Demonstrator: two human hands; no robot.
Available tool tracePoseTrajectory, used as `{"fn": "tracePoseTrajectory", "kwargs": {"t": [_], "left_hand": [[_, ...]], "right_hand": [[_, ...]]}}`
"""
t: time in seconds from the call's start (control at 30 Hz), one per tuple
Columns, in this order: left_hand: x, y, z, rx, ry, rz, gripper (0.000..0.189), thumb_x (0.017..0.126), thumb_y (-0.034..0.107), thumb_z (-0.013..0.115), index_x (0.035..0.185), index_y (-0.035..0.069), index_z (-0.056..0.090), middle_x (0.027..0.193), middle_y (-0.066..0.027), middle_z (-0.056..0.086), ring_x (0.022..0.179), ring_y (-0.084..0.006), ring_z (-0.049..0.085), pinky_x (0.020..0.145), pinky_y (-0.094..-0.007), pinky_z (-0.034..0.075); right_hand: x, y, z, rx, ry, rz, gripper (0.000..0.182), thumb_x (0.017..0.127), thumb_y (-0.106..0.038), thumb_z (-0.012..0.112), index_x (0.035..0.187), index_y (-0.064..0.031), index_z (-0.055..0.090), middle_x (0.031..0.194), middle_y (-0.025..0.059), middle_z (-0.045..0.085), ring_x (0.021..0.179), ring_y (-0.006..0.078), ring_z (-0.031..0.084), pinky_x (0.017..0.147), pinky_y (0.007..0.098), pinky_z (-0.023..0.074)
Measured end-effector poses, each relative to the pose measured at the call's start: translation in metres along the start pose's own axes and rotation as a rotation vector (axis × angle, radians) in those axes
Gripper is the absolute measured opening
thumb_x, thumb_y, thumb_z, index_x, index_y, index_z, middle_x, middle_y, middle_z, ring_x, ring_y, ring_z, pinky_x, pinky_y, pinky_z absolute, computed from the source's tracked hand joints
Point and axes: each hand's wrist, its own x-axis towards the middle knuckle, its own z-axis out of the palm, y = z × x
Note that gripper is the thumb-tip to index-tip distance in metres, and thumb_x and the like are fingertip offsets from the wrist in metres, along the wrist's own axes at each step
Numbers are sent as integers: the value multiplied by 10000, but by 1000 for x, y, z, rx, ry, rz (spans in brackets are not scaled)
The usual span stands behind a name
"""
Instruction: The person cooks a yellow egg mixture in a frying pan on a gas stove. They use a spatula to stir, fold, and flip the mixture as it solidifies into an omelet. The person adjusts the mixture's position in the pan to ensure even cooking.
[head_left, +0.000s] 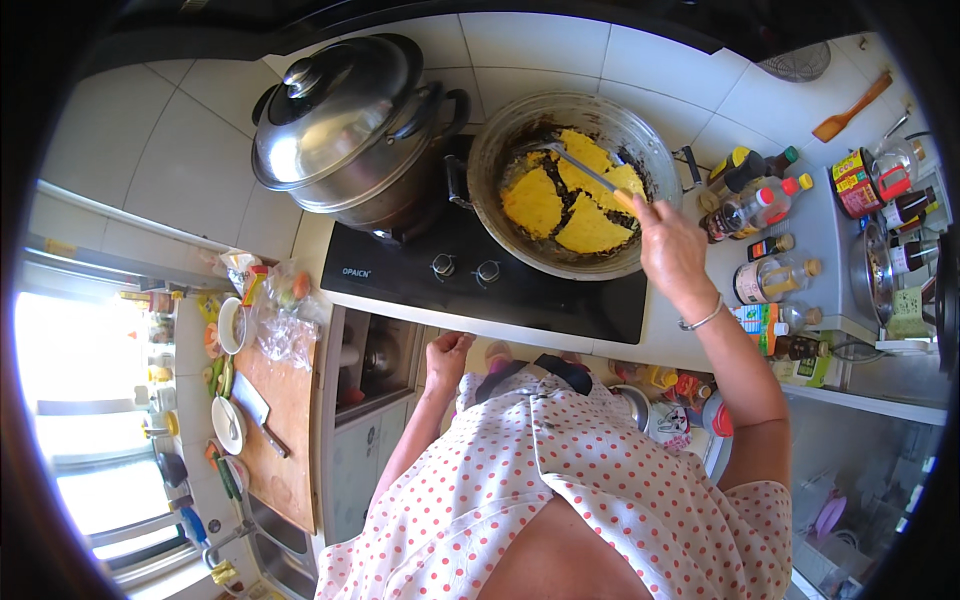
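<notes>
My right hand (675, 251) grips the wooden handle of a metal cooking spatula (589, 171) over the right side of a deep metal wok (491, 238). The spatula's head lies inside the wok, near the far left edge of the food. Several pieces of yellow pancake (532, 202) rest on the wok's dark, oily bottom, with narrow gaps between them. My left hand (448, 358) hangs by the counter's front edge with curled fingers and nothing visible in them. Beneath the wok is a black glass cooktop (559, 306) with two knobs.
A lidded steel steamer pot (337, 142) stands left of the wok. Bottles (776, 281) crowd the right counter. A cleaver (251, 401) lies on a wooden cutting board (281, 435) at left, beside white bowls (227, 426) and plastic bags (285, 337). A sink (281, 551) adjoins it.
</notes>
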Motion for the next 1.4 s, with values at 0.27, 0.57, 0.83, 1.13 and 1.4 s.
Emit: {"fn": "tracePoseTrajectory", "kwargs": {"t": [0.27,0.57,0.83,1.13,1.4], "left_hand": [[3,-4,-4,-66,-16,-33,231,845,153,643,929,-58,684,792,-78,671,728,-129,581,700,-272,460],[7,15,-6,-59,-40,-52,202,863,144,642,941,-37,686,808,-72,678,712,-126,580,682,-275,461],[15,8,-4,-71,-64,-18,193,866,135,642,936,-41,683,808,-77,678,709,-114,576,665,-261,463],[17,6,-5,-95,-48,-18,178,869,127,639,921,-37,684,779,-53,667,681,-99,561,629,-248,447],[15,9,-2,-92,-54,7,189,863,143,647,896,-39,682,742,-34,650,660,-77,534,609,-241,433]], "right_hand": [[-3,-4,-26,103,-141,-38,382,783,-23,547,1152,-62,635,780,87,552,644,273,589,563,378,468],[3,-10,-28,44,-198,-37,372,774,-7,555,1133,-55,639,777,75,554,659,268,591,579,379,469],[3,-6,-26,69,-312,19,418,759,-12,581,1166,-100,620,834,82,584,705,289,621,610,400,488],[3,-6,-28,65,-316,22,424,765,-16,583,1184,-82,600,855,91,596,708,307,622,606,411,491],[8,-1,-26,108,-299,29,435,762,-16,590,1190,-95,598,866,87,597,718,308,622,624,410,493]]}}
